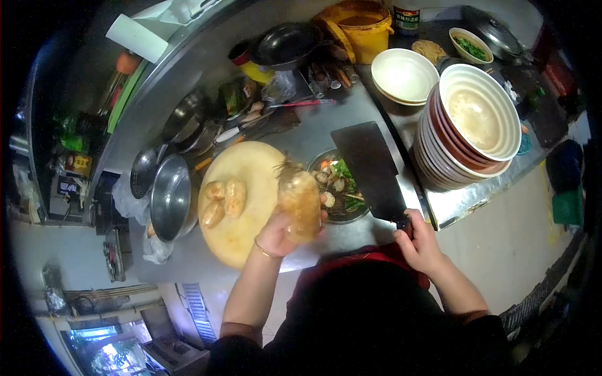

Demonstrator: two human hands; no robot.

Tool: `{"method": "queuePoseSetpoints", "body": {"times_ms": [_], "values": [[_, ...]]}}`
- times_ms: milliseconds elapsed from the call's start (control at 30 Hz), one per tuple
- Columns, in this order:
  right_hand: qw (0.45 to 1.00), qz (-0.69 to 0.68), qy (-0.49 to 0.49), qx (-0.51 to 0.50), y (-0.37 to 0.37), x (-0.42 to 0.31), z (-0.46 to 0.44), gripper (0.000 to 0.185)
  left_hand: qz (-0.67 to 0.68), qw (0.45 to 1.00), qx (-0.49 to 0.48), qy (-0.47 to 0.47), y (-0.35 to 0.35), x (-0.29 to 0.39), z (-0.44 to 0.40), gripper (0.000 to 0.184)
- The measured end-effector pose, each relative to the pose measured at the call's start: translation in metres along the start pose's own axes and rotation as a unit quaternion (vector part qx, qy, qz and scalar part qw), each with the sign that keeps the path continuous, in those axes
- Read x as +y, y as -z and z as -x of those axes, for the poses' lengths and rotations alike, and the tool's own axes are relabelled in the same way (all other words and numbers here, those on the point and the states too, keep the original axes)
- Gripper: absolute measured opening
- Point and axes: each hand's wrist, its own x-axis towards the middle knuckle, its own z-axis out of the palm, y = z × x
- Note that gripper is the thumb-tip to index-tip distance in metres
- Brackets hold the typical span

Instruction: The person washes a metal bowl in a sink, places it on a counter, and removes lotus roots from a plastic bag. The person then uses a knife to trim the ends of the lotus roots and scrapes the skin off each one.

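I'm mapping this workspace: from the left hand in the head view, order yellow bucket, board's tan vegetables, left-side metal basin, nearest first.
1. Tan vegetables, on the board
2. Metal basin, left of the board
3. Yellow bucket, far back

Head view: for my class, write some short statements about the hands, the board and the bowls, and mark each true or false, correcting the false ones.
1. The right hand holds a cleaver by its handle. True.
2. The left hand is empty. False: it holds a brownish item, blurred in this picture.
3. Brownish pieces lie on the round cutting board. True.
4. The tall stack of bowls stands on the cutting board. False: it stands on the counter at the right of the picture.
5. The cleaver's blade is cutting into the pieces on the board. False: it is held apart from them, to the right of the board.
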Motion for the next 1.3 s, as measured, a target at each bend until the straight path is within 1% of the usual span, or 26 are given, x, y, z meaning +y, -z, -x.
{"method": "queuePoseSetpoints", "body": {"times_ms": [33, 67, 100, 133, 167, 233, 267, 367, 467, 500, 533, 567, 633, 667, 767, 800, 900, 967, 1000, 1033, 1067, 1133, 1167, 1233, 1300], "values": [[1.000, -0.006, 0.002, 0.001, 0.000, 0.000, -0.001, 0.038, -0.340, 0.933, 0.085, -0.079, -0.006, 0.008, -0.006, 0.087], [1.000, -0.011, 0.002, 0.001, 0.000, 0.000, 0.001, 0.038, -0.633, 0.743, 0.159, -0.147, -0.012, 0.017, -0.012, 0.087], [1.000, -0.012, -0.007, 0.005, 0.000, 0.000, 0.003, 0.038, -0.842, 0.455, 0.213, -0.194, -0.014, 0.023, -0.016, 0.087], [1.000, -0.012, -0.013, 0.007, 0.001, -0.001, 0.004, 0.038, -0.880, 0.337, 0.241, -0.231, -0.009, 0.026, -0.019, 0.087], [1.000, -0.015, -0.016, 0.015, 0.002, -0.001, 0.001, 0.039, -0.870, 0.344, 0.263, -0.237, -0.004, 0.030, -0.017, 0.085], [1.000, 0.000, -0.006, -0.001, 0.007, -0.005, -0.002, 0.039, -0.855, 0.358, 0.284, -0.244, 0.003, 0.039, -0.017, 0.081], [1.000, 0.008, -0.006, -0.017, 0.009, -0.006, 0.003, 0.039, -0.863, 0.347, 0.281, -0.237, -0.002, 0.037, -0.015, 0.084], [0.998, -0.024, 0.043, -0.040, 0.003, 0.000, 0.003, 0.039, -0.812, 0.443, 0.300, -0.233, -0.009, 0.025, -0.018, 0.082], [0.993, -0.051, 0.030, -0.104, 0.003, -0.003, -0.002, 0.040, -0.701, 0.630, 0.264, -0.203, -0.014, 0.014, -0.017, 0.074], [0.990, -0.060, 0.027, -0.128, 0.004, -0.003, -0.003, 0.040, -0.622, 0.723, 0.248, -0.168, -0.014, 0.012, -0.016, 0.074], [0.988, -0.072, 0.032, -0.133, 0.002, 0.002, -0.003, 0.039, -0.534, 0.804, 0.229, -0.130, -0.014, 0.010, -0.015, 0.073], [0.987, -0.079, 0.030, -0.138, 0.003, 0.006, -0.004, 0.039, -0.436, 0.871, 0.208, -0.091, -0.014, 0.009, -0.014, 0.073], [0.984, -0.092, 0.026, -0.147, 0.006, 0.012, -0.006, 0.038, -0.359, 0.915, 0.183, -0.033, -0.014, 0.012, -0.007, 0.074], [0.985, -0.080, 0.001, -0.152, 0.011, 0.011, -0.006, 0.038, -0.318, 0.933, 0.170, -0.004, -0.014, 0.014, -0.004, 0.074], [0.990, -0.104, 0.038, -0.090, 0.011, 0.015, -0.009, 0.039, -0.321, 0.936, 0.147, 0.004, -0.011, 0.014, 0.000, 0.074], [0.993, -0.059, -0.002, -0.103, 0.017, 0.009, -0.008, 0.039, -0.317, 0.937, 0.148, 0.009, -0.009, 0.014, 0.001, 0.073], [0.998, 0.004, 0.017, -0.056, 0.015, 0.004, -0.005, 0.038, -0.297, 0.943, 0.147, 0.018, -0.006, 0.013, 0.001, 0.069], [0.995, 0.033, 0.034, -0.086, 0.021, -0.004, -0.003, 0.038, -0.269, 0.951, 0.150, 0.020, -0.003, 0.013, 0.000, 0.067], [0.993, 0.047, 0.042, -0.101, 0.022, -0.007, -0.002, 0.038, -0.282, 0.947, 0.150, 0.019, 0.001, 0.013, 0.000, 0.069], [0.990, 0.060, 0.087, -0.095, 0.019, -0.007, -0.002, 0.038, -0.295, 0.943, 0.150, 0.019, 0.006, 0.013, 0.000, 0.071], [0.986, 0.080, 0.104, -0.100, 0.017, -0.009, -0.001, 0.038, -0.309, 0.939, 0.148, 0.018, 0.006, 0.013, 0.000, 0.074], [0.977, 0.127, 0.134, -0.105, 0.011, -0.010, 0.000, 0.037, -0.311, 0.939, 0.147, 0.014, 0.002, 0.013, 0.000, 0.072], [0.976, 0.132, 0.137, -0.104, 0.009, -0.008, 0.001, 0.037, -0.312, 0.938, 0.148, 0.010, -0.001, 0.013, 0.000, 0.071], [0.974, 0.141, 0.144, -0.102, 0.006, -0.005, 0.000, 0.036, -0.301, 0.942, 0.151, 0.015, -0.003, 0.015, 0.000, 0.064], [0.967, 0.179, 0.140, -0.111, 0.006, -0.008, 0.001, 0.034, -0.300, 0.941, 0.155, 0.021, -0.002, 0.016, 0.000, 0.060]]}}
